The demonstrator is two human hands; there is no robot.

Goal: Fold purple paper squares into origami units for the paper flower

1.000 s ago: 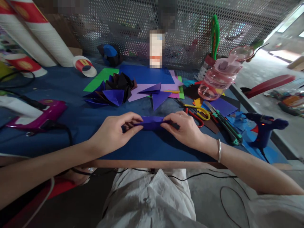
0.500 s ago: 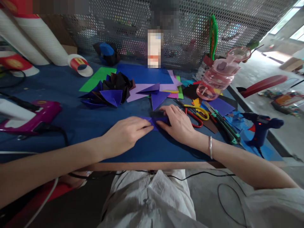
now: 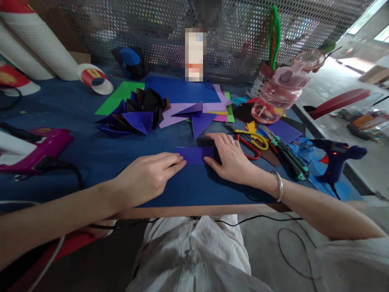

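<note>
A folded strip of purple paper [image 3: 194, 155] lies flat on the blue tabletop, between my two hands. My left hand [image 3: 152, 172] is closed on the strip's left end, thumb and fingertips pressed together there. With its thumb, my right hand [image 3: 232, 158] holds down the right end, while its other fingers arch over the table just beyond. Behind the strip lies a purple folded paper point [image 3: 202, 123]. Red-and-yellow-handled scissors [image 3: 253, 142] lie just right of my right hand. At the back left sits a black and purple folded-paper flower [image 3: 138, 111].
A hot glue gun [image 3: 334, 162], a green cutter knife [image 3: 288, 156] and a pink bottle [image 3: 279, 95] are on the right. Far left stand stacks of paper cups [image 3: 45, 40] and a magenta device [image 3: 39, 148]. A perforated metal panel [image 3: 152, 24] borders the back.
The strip shows more of its surface and now lies flat between my hands. My left hand has drawn left along it; the right has shifted slightly. The camera view has tilted a little.
</note>
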